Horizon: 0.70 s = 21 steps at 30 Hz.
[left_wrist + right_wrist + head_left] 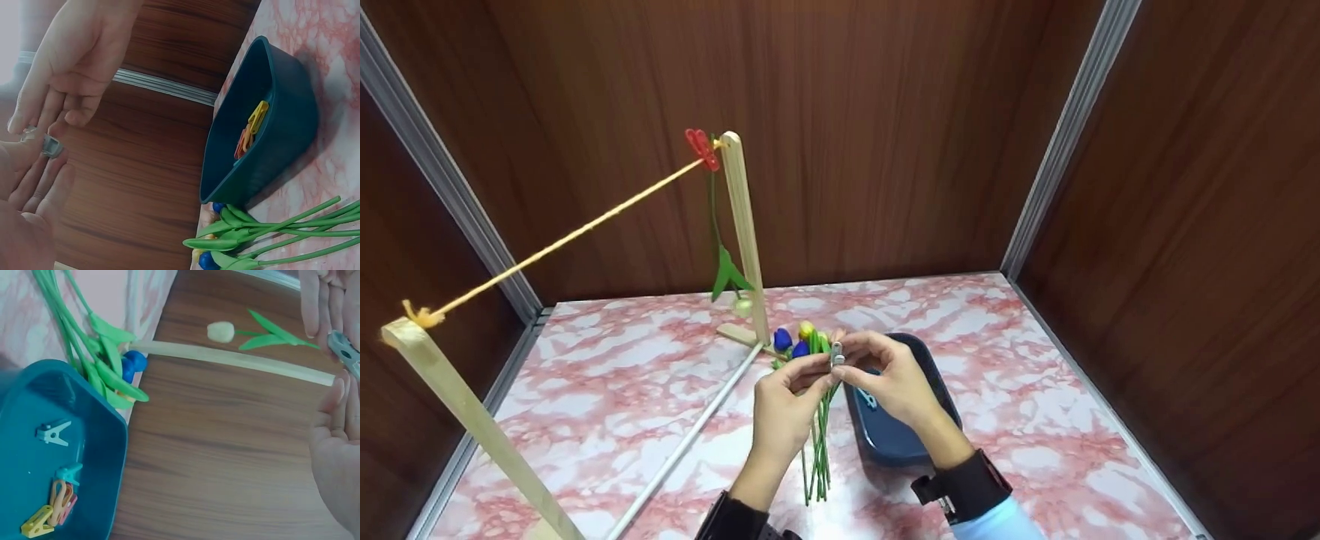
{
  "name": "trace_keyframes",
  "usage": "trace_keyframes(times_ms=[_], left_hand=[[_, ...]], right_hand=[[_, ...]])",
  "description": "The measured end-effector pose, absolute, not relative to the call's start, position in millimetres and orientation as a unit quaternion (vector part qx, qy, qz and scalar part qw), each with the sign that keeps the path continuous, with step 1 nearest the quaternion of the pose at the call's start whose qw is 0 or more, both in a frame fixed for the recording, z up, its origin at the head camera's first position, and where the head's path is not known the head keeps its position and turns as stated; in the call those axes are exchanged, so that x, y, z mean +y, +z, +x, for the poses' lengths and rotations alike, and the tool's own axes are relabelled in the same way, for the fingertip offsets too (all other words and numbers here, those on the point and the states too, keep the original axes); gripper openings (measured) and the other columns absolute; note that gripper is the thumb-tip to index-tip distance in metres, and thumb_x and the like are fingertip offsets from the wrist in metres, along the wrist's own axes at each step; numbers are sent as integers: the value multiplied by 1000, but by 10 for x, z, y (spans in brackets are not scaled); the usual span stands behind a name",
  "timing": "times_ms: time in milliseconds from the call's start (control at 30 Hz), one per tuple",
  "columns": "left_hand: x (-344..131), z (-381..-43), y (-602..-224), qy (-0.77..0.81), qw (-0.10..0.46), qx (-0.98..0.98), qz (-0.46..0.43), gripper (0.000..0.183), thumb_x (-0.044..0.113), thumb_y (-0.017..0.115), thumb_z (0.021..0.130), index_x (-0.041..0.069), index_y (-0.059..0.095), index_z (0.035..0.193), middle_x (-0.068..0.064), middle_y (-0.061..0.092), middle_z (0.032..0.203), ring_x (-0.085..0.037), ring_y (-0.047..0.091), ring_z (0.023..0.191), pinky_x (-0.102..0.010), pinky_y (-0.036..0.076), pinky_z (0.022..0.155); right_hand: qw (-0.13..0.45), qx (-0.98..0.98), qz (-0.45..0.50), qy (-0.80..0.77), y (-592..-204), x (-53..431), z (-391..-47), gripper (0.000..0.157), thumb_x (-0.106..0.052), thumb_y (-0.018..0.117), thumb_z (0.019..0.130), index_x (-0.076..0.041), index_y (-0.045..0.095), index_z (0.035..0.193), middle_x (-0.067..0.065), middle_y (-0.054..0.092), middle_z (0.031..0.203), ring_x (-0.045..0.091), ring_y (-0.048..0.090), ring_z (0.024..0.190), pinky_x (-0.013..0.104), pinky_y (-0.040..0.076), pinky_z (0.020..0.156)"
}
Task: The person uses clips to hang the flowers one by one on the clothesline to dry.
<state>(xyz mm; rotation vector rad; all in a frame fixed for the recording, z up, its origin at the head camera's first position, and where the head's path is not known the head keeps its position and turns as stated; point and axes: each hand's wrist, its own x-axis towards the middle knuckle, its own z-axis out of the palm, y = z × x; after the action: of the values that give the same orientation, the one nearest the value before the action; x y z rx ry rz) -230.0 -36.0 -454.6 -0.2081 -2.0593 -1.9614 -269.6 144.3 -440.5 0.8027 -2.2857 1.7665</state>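
A small grey clothespin (837,354) is pinched between both hands, held up over the tulips. My left hand (786,412) grips it from the left with thumb and fingers. From the other side, my right hand (896,381) pinches the same clothespin, which also shows between the fingers in the left wrist view. Beneath the hands lies a bunch of artificial tulips (820,457) with green stems and blue and yellow heads. A white tulip (220,332) hangs head down from the yellow rope (577,232), clipped near its far end by a red clothespin (703,150).
To the right of the tulips stands a dark blue tub (889,446) with several coloured clothespins, among them a yellow one (37,522). Wooden posts (746,225) carry the rope at the left, joined low down by a white rod (686,442). Brown panels surround the marbled table (1080,450).
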Motion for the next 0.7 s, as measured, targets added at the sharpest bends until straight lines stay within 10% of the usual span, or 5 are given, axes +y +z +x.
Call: trace_keyframes(times_ms=[700], left_hand=[[-513,-2500,-4330,-688,97,-716,-72,35,19,86,95,2,80,125,-17,82,122,-29,79,116,-19,63,93]], right_hand=[[11,-737,251,628,-4474,1331,-2720,32,-7,72,104,9,71,132,32,78,120,1,74,87,25,65,77]])
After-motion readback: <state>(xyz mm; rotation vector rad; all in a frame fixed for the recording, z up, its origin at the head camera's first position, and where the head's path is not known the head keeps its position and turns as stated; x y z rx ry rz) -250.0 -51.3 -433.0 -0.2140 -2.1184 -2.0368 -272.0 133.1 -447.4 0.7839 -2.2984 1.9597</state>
